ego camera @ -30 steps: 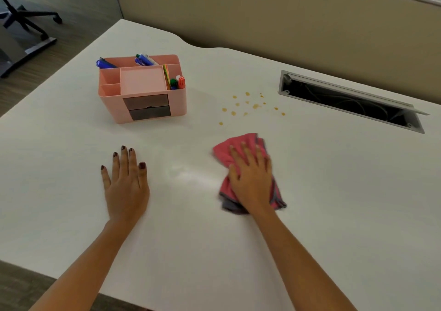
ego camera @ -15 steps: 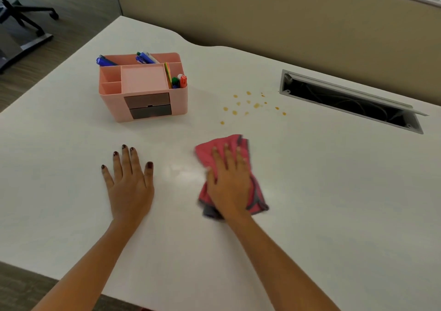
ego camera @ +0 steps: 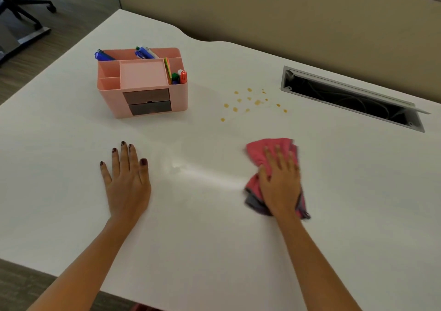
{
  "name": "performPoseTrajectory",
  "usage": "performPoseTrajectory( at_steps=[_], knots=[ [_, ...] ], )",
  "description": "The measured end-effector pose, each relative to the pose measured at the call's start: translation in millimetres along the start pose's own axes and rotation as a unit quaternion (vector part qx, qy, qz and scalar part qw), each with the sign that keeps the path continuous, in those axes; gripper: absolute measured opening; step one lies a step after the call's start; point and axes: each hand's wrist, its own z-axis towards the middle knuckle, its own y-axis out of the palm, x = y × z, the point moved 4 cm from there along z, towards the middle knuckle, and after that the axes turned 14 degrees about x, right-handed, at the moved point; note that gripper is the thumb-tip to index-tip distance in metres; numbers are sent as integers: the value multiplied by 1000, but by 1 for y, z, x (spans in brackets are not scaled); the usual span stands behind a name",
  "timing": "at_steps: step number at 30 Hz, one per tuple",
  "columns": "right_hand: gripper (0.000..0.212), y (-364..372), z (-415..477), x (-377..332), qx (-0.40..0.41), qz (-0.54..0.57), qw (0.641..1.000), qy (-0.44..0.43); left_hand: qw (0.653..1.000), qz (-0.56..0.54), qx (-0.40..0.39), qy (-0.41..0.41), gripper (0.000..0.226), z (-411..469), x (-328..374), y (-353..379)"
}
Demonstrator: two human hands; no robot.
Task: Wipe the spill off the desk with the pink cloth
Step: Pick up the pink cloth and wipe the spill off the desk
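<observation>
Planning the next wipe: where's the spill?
Head view, right of centre: the spill lies between the pink organizer and the cable slot, beyond the pink cloth.

A smooth, faintly glossy white desk [ego camera: 214,227], a soft pink cloth [ego camera: 260,152], a matt pink plastic organiser [ego camera: 176,98] and a metal-framed cable slot [ego camera: 286,81] are observed.
</observation>
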Motion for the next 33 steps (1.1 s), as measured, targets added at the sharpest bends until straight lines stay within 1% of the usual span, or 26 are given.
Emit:
performPoseTrajectory(
  at_steps=[3, 5, 6, 8, 10, 11, 12, 14, 18, 21, 22, 26, 29, 33],
  knots=[
    [48, -4, 3, 31, 22, -12, 994, 110, 1000, 6, 0, 1, 67, 0, 1, 0],
    [49, -4, 0, 26, 18, -11, 991, 131, 1000, 11, 0, 2, 66, 0, 3, 0],
    [50, -3, -2, 18, 10, -14, 993, 119, 1000, 14, 1, 3, 66, 0, 3, 0],
    [51, 0, -10, -12, -14, -17, 999, 48, 1000, 17, 2, 6, 66, 0, 4, 0],
    [53, 6, -26, -51, -40, 14, 999, -32, 1000, 16, 1, 6, 66, 0, 4, -1],
    [52, 8, -34, -68, -46, 40, 996, -59, 1000, 15, -1, 4, 67, 0, 4, -1],
    [51, 10, -37, -81, -46, 66, 994, -72, 1000, 15, -1, 4, 67, 0, 3, -1],
    [49, 16, -27, -95, -41, 92, 992, -70, 1000, 16, 1, 5, 68, 0, 3, -1],
    [50, 42, 20, -105, -58, 48, 995, -58, 1000, 21, 2, 9, 71, 1, 4, -1],
    [52, 59, 51, -125, -69, 44, 996, -38, 1000, 24, -4, 12, 72, 1, 6, -1],
    [52, 64, 57, -134, -73, 48, 995, -44, 1000, 26, -8, 11, 72, 1, 5, -1],
    [50, 74, 61, -162, -87, 88, 981, -146, 999, 32, -18, 14, 74, 2, 4, -1],
    [45, 69, 48, -176, -79, 151, 968, -186, 999, 39, -23, 17, 75, 3, 3, 1],
    [41, 65, 22, -203, -116, 202, 937, -259, 999, 34, -19, 15, 75, 3, 2, 1]
  ],
)
